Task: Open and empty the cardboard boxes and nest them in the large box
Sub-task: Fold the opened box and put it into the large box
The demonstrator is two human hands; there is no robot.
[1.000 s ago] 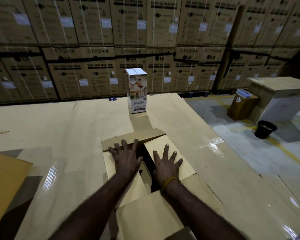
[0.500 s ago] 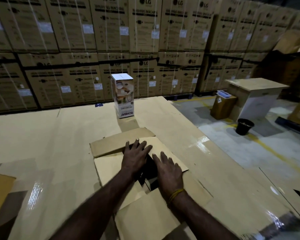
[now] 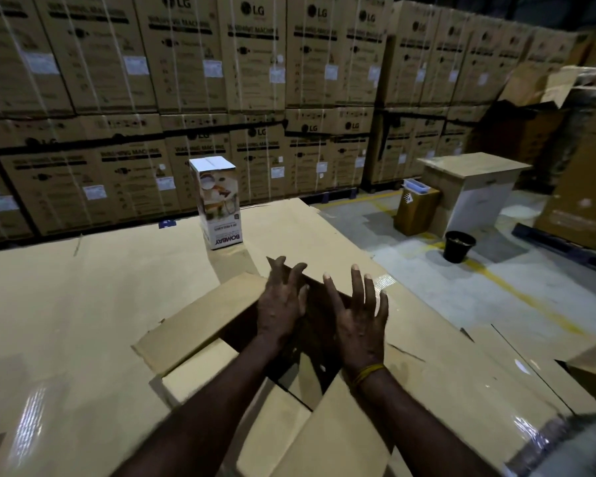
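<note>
Head view looks down on an open cardboard box [image 3: 200,325] lying on the cardboard-covered surface [image 3: 66,304], its flaps spread outward around a dark opening. Both hands are over that opening. The left hand [image 3: 281,304] has its fingers spread and slightly bent, their tips at the edge of the far flap [image 3: 327,284], which stands raised between the two hands — whether they pinch it or only touch it cannot be told. The right hand [image 3: 360,321] is just beside it, fingers straight and fanned apart, palm toward the same flap, holding nothing that shows. A yellow band [image 3: 367,373] circles the right wrist. So each grip is apart, fingers unclenched.

Beyond the hands, farther out on the surface, a tall white printed box [image 3: 217,201] stands upright, well apart from the open one. Off to the right of the right hand, down on the floor [image 3: 427,287], sit a black bucket [image 3: 459,246], a small brown bin [image 3: 416,211] and a white cabinet [image 3: 475,191]. A wall of stacked washing-machine cartons [image 3: 221,80] fills the background.
</note>
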